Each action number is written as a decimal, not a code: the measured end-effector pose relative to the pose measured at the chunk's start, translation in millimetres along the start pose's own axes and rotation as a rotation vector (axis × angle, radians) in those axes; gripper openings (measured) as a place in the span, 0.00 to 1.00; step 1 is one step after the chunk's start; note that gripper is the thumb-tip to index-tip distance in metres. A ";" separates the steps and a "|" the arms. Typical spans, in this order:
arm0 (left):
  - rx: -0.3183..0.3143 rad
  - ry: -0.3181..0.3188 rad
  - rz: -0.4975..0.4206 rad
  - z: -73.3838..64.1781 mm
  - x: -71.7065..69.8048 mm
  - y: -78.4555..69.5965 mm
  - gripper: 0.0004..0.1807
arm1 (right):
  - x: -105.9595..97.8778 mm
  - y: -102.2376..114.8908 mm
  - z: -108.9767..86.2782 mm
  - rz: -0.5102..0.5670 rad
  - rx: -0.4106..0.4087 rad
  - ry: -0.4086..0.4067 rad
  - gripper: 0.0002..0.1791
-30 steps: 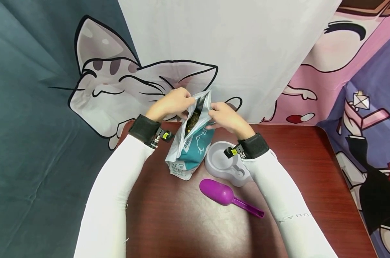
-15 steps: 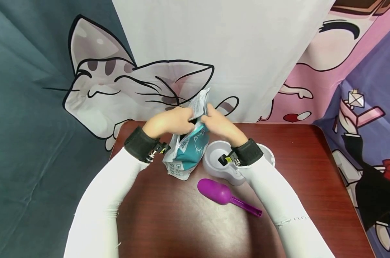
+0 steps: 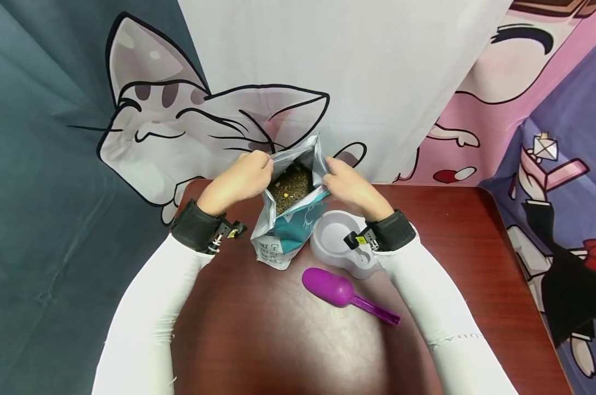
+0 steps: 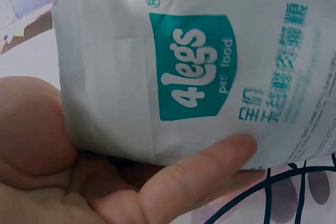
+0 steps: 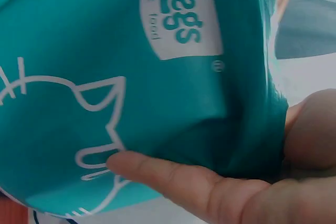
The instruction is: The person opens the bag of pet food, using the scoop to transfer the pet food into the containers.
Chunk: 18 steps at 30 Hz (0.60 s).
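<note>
A white and teal pet food bag [image 3: 298,225] stands on the table with its mouth spread wide. Brown kibble [image 3: 293,186] shows inside, with a yellow piece or two. My left hand [image 3: 245,178] grips the left edge of the bag's mouth; in the left wrist view its fingers [image 4: 194,177] lie along the white side panel by the "4Legs" logo. On the opposite edge, my right hand [image 3: 349,184] pinches the rim, and one finger [image 5: 163,174] rests against the teal front in the right wrist view.
A pale grey double pet bowl [image 3: 334,236] sits right of the bag, partly hidden under the right wrist. In front of it lies a purple scoop [image 3: 334,288], handle toward the lower right. A cartoon-printed cloth [image 3: 367,82] hangs behind the brown table [image 3: 258,340].
The bag's mouth was narrow, then covered by both hands close together. Now the hands have moved apart, the left one leftward, and the mouth gapes open with kibble in sight.
</note>
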<state>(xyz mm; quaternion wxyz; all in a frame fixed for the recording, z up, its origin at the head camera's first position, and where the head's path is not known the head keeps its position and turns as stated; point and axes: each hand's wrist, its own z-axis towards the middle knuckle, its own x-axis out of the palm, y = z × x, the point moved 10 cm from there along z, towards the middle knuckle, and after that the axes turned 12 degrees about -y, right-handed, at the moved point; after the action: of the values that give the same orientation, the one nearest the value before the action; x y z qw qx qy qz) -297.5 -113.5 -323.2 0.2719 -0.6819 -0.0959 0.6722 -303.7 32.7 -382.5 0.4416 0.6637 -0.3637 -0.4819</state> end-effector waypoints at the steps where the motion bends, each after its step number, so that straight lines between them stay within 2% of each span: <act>1: -0.004 -0.007 -0.006 0.3 -1.4 1.9 0.23 | -3.6 3.3 -0.1 -0.057 -0.035 -0.006 0.30; 7: -0.022 -0.126 0.011 2.7 -17.2 12.7 0.23 | -27.0 23.8 1.0 -0.428 -0.220 -0.084 0.24; 11: -0.061 -0.212 0.028 1.3 -26.9 21.5 0.22 | -41.6 36.1 3.1 -0.575 -0.290 -0.167 0.25; 15: -0.072 -0.270 0.041 -0.3 -30.5 24.3 0.22 | -51.0 39.2 5.9 -0.612 -0.288 -0.235 0.29; 18: -0.073 -0.259 0.048 -0.5 -29.2 24.0 0.21 | -53.4 36.5 9.1 -0.610 -0.253 -0.252 0.29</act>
<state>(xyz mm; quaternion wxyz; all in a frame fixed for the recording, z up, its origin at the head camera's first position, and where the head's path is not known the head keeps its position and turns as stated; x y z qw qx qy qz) -305.0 -148.1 -310.0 0.2163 -0.6011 -0.1381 0.7569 -328.9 66.5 -332.7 0.3075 0.6173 -0.1378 -0.7109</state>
